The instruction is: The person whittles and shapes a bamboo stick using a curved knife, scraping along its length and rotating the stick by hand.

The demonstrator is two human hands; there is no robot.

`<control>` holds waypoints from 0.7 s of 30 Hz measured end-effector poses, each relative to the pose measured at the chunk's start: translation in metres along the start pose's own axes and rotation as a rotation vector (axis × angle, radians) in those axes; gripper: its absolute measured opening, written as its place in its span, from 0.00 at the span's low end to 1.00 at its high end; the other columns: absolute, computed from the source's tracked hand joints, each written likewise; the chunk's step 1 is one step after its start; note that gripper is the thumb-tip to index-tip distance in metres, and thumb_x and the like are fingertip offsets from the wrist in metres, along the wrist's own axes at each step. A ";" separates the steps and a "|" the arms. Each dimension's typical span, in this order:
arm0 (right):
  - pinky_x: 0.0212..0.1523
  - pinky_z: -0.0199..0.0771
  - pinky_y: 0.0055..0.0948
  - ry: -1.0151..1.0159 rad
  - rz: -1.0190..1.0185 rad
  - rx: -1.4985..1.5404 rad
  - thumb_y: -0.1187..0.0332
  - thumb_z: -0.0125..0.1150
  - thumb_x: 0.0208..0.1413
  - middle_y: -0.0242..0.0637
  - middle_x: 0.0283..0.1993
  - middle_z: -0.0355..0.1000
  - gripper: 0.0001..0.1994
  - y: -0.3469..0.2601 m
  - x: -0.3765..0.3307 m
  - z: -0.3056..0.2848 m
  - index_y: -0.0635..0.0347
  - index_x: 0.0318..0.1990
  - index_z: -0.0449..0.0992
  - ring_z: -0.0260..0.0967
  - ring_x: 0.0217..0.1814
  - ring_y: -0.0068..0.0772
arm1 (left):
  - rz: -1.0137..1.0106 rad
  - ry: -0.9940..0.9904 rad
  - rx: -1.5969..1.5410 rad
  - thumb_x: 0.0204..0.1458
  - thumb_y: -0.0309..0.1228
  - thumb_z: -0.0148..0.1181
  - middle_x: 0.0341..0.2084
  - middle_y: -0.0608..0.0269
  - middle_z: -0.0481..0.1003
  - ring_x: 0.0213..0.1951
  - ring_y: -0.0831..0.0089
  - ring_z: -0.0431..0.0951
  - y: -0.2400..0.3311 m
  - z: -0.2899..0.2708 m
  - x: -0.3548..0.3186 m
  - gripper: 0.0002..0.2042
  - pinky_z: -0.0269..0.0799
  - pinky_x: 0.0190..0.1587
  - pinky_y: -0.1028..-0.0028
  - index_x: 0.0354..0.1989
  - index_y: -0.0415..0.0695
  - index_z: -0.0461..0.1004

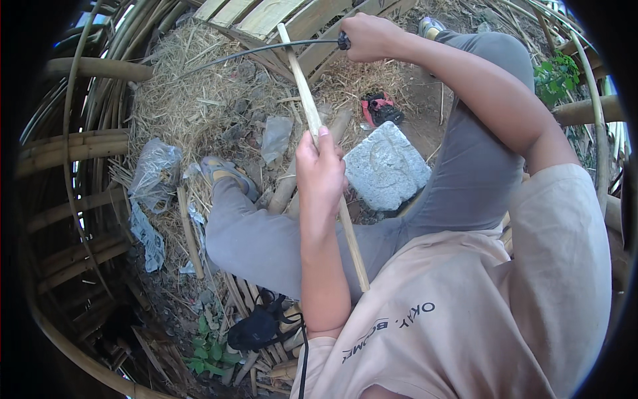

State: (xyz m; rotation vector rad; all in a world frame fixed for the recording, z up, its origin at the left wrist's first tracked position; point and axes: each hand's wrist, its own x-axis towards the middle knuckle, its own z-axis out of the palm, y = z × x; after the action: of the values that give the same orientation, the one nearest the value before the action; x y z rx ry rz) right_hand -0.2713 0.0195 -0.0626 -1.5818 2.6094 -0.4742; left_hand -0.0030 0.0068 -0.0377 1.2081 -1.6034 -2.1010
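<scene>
While crumpled plastic sheets (pixel 154 174) lie on the straw well to the left of it, the left hand (pixel 320 174) is clenched around a thin bamboo strip (pixel 323 154), which runs up past the fingers and down beside the forearm. Just right of that hand sits a grey stone block (pixel 385 166). Up and to the right, the right hand (pixel 369 36) grips the handle of a long curved blade (pixel 256 50), whose metal crosses the strip's upper end.
</scene>
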 end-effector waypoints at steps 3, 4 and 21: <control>0.40 0.78 0.46 0.025 0.020 0.184 0.67 0.64 0.41 0.55 0.29 0.77 0.14 -0.001 0.003 0.005 0.70 0.32 0.78 0.79 0.37 0.55 | -0.030 -0.060 -0.135 0.71 0.39 0.44 0.20 0.76 0.59 0.15 0.90 0.52 0.011 -0.008 -0.008 0.10 0.47 0.13 0.85 0.39 0.49 0.63; 0.37 0.76 0.44 0.047 0.039 0.298 0.64 0.66 0.42 0.54 0.27 0.77 0.15 -0.005 -0.001 0.008 0.71 0.32 0.78 0.78 0.34 0.52 | -0.027 -0.052 -0.148 0.71 0.39 0.44 0.20 0.76 0.59 0.15 0.90 0.52 0.015 -0.008 -0.009 0.10 0.47 0.13 0.85 0.39 0.49 0.63; 0.19 0.59 0.23 -0.166 0.103 0.923 0.57 0.72 0.53 0.24 0.17 0.64 0.16 -0.061 -0.026 -0.041 0.59 0.26 0.75 0.60 0.17 0.18 | 0.427 0.015 -0.749 0.71 0.40 0.43 0.38 0.63 0.68 0.50 0.63 0.74 0.026 -0.041 0.006 0.14 0.76 0.57 0.52 0.57 0.45 0.63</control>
State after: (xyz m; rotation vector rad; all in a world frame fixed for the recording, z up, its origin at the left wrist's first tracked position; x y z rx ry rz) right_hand -0.2147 0.0255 -0.0090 -1.0863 1.8530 -1.2312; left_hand 0.0150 -0.0349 -0.0201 0.5648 -0.8102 -2.0753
